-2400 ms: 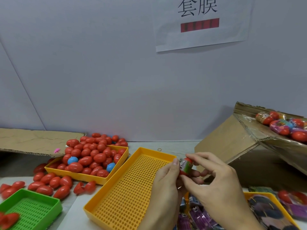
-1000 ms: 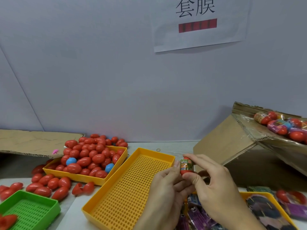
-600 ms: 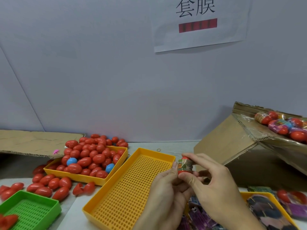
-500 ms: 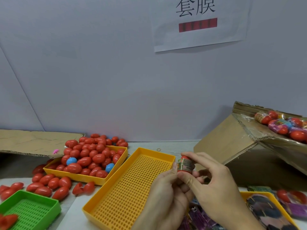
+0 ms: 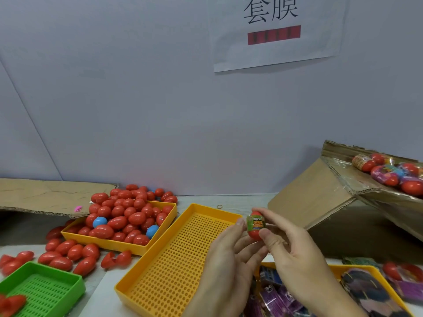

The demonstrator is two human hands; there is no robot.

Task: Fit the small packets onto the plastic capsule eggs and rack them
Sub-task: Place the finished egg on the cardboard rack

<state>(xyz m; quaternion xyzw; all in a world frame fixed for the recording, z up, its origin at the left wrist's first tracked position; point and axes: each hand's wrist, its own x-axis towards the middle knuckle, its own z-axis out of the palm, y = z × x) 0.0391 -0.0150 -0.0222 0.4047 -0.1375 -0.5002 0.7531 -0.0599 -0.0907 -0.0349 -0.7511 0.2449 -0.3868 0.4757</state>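
- Nearest to us, at the lower right, a yellow tray (image 5: 357, 269) holds purple and dark packets (image 5: 274, 298), partly hidden behind our wrists.
- At the lower left a green tray (image 5: 43, 291) sits on the worktop (image 5: 100, 284), with a red egg piece at its near corner.
- Our left hand (image 5: 229, 259) is raised with loosely straightened fingers; its fingertips rest against the left side of the egg (image 5: 256, 224), and we see no curl round it.
- Our right hand (image 5: 295, 245) pinches the egg, the thumb at its lower end and the forefinger over its top.
- The egg is red, stands upright in the air above the right edge of the empty yellow tray (image 5: 178, 255), and wears a green printed band (image 5: 256, 222) round its middle.
- That empty tray has a perforated floor and lies at a slant just left of our hands.
- Beyond it a second yellow tray (image 5: 119, 244) is heaped with red eggs (image 5: 128, 213) and two blue eggs (image 5: 99, 221).
- Loose red eggs (image 5: 66, 255) lie on the worktop beside and in front of that heap.
- At the right a cardboard box (image 5: 320, 197) leans tilted; wrapped eggs (image 5: 389, 172) rest on its upper flap.
- A flat cardboard sheet (image 5: 45, 195) lies at the far left.
- A paper sign (image 5: 277, 33) hangs on the wall behind.
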